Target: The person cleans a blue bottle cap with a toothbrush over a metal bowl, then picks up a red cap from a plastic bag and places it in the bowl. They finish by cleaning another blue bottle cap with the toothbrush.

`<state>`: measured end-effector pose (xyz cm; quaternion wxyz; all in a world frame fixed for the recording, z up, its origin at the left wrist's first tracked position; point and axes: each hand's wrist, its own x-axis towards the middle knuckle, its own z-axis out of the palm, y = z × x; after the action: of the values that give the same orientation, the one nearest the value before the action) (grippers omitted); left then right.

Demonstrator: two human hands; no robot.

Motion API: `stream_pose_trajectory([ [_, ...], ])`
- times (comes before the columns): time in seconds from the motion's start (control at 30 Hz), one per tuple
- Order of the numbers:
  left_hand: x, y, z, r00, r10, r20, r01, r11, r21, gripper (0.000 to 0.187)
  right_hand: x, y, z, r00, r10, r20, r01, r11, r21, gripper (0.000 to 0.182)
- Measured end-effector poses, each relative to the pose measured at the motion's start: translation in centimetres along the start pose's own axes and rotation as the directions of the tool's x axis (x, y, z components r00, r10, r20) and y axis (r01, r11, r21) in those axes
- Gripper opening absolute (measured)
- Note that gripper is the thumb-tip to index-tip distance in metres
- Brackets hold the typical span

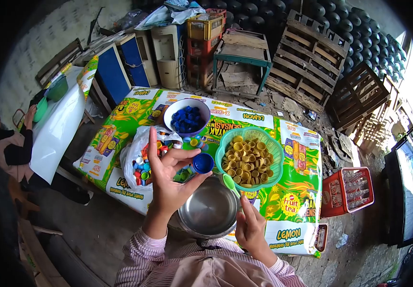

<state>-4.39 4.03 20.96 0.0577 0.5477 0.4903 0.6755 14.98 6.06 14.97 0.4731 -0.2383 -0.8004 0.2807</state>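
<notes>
Striped pink sleeves (144, 248) sit lowest in view. Green-and-yellow printed plastic sheet (292, 191) spreads beyond both hands. Round steel bowl (209, 210) lies between the hands, just below the left. Green plastic basket of yellow bottle caps (249, 158) is beyond the right hand. White bowl of blue caps (186, 117) is beyond the left hand; clear bag of mixed coloured caps (141, 160) is to its left. Left hand (168, 184), fingers spread, pinches a blue bottle cap (202, 163). Right hand (249, 227) is closed on a green-handled toothbrush (231, 184).
</notes>
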Motion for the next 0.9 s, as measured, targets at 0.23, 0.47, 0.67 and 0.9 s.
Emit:
stream_pose_trajectory([
  [0.23,0.8,0.5,0.7,0.997,-0.026,0.077,0.023,0.999,0.038,0.111,4.0,-1.7,-0.7,0.988,0.082,0.132,-0.065,0.989,-0.132,0.059],
  [0.47,-0.1,-1.3,0.2,0.965,-0.143,0.222,0.123,0.987,0.102,0.112,3.6,0.1,-1.0,0.970,0.081,0.230,-0.083,0.997,-0.002,0.058],
  [0.67,-7.0,-7.9,-1.4,0.732,-0.449,0.512,0.185,0.855,0.485,0.078,-1.0,2.7,-1.2,0.759,0.397,0.516,-0.193,0.895,-0.403,0.054],
  [0.9,-7.1,-11.5,-2.5,0.680,-0.557,0.476,0.190,0.762,0.619,0.030,-4.9,4.3,-0.4,0.691,0.538,0.483,-0.346,0.833,-0.432,0.053],
])
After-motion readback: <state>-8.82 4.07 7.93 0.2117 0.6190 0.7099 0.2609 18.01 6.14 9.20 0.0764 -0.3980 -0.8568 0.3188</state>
